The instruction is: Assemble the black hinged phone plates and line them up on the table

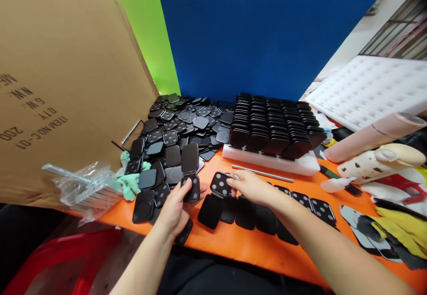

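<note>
My left hand (178, 206) grips an opened black case (190, 158), its plain lid raised and its dotted half under my thumb. My right hand (245, 184) has its fingers closed on the edge of another opened case (220, 184), dotted half up, which lies on the orange table (213, 241). A row of opened black cases (245, 213) runs to the right beneath my right forearm. Left of my hands, a loose heap of black cases (170, 137) spreads back over the table.
Tight rows of black cases (273, 126) stand on a white foam block (270, 159), with a metal rod (262, 173) before it. Cardboard (66, 86) walls the left side. A bagged rack (96, 190), green cloth (129, 185), glue bottle (335, 185) and yellow gloves (405, 233) lie around.
</note>
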Demonstrator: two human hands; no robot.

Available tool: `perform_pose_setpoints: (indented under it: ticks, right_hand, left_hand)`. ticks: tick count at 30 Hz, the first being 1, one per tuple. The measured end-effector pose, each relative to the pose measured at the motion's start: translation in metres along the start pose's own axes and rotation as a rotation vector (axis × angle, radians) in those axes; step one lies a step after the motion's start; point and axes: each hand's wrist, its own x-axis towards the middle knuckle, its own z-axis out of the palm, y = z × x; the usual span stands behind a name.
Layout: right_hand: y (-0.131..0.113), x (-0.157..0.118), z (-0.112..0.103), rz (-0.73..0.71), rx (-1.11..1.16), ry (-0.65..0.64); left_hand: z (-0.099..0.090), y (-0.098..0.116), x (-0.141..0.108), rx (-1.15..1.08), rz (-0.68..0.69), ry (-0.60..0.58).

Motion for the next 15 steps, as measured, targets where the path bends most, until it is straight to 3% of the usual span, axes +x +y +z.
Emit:
perform_pose_setpoints:
  ticks: [2, 7, 15]
  right_hand:
    - [-0.003, 0.022, 0.008, 0.021, -0.019, -0.018]
    - [-0.008, 0.051, 0.014, 0.042, -0.080, 0.000]
    - [0.006, 0.034, -0.003, -0.094, -0.228, 0.107]
  left_hand:
    - [0.003, -0.011, 0.000, -0.165, -0.082, -0.020]
    - [0.005, -0.030, 0.008, -0.107, -0.072, -0.077]
    - [0.015, -0.038, 0.017, 0.015, -0.031, -0.101]
